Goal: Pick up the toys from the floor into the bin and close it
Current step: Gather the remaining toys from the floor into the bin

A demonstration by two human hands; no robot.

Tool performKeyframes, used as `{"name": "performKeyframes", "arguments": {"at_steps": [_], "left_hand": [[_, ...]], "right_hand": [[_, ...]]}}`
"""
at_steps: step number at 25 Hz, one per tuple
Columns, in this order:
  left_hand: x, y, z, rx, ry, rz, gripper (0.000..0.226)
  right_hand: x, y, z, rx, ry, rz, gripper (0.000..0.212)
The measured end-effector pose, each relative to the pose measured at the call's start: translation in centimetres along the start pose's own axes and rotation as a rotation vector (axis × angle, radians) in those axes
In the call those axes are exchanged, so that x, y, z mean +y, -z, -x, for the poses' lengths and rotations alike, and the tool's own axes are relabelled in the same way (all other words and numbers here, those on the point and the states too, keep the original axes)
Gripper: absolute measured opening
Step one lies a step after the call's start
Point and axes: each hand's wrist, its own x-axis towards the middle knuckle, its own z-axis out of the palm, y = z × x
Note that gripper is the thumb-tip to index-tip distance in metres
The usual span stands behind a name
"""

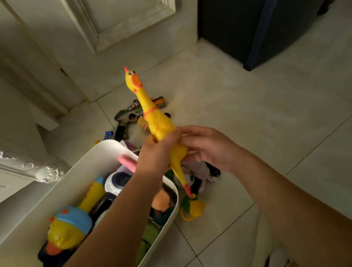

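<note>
The left grip [155, 153] is holding the yellow chicken [160, 123] up beside the far right corner of the bin [104, 151], the right grip [210, 147] is maybe pinching it too, so lowering it left, feet first, is looking best.

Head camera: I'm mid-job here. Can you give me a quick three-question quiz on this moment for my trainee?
1. True or false: the rubber chicken lies inside the white bin.
2. Which toy lies on the floor beyond the chicken? A) toy gun B) football C) toy train
3. Short answer: which hands hold the chicken?

Key:
1. False. It is held up in the air.
2. A.
3. Both. The left hand grips its body and the right hand holds it from the other side.
</note>
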Motion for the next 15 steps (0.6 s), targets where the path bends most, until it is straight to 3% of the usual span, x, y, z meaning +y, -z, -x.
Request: {"name": "performKeyframes", "arguments": {"at_steps": [2, 4, 6, 8, 10, 12, 14, 15], "left_hand": [[-0.4, 2.6, -0.1, 0.082, 0.029, 0.083, 0.042], [-1.2, 5.3, -0.2, 0.110, 0.077, 0.156, 0.036], [-2.0, 7.3, -0.4, 0.115, 0.105, 0.164, 0.037], [-2.8, 8.7, -0.5, 0.152, 0.116, 0.143, 0.034], [-3.6, 9.6, -0.8, 0.165, 0.107, 0.118, 0.030], [-4.5, 10.3, -1.0, 0.152, 0.102, 0.077, 0.030], [-5.1, 10.4, -1.1, 0.134, 0.099, 0.074, 0.030], [-5.3, 10.4, -1.1, 0.124, 0.104, 0.080, 0.032]], "right_hand": [[0.3, -0.1, -1.4, 0.175, -0.014, 0.181, 0.019], [2.0, 1.3, -3.0, 0.434, -0.116, 0.533, 0.032], [4.7, 2.5, -3.7, 0.416, -0.318, 0.865, 0.072], [7.9, 2.8, -4.1, 0.319, -0.373, 1.104, 0.089], [10.0, 2.6, -4.6, 0.384, -0.231, 1.136, 0.073], [10.1, 2.4, -5.1, 0.568, -0.130, 0.925, 0.045], [9.0, 3.0, -5.5, 0.715, -0.174, 0.692, 0.027], [8.3, 3.6, -5.6, 0.742, -0.210, 0.693, 0.026]]}}
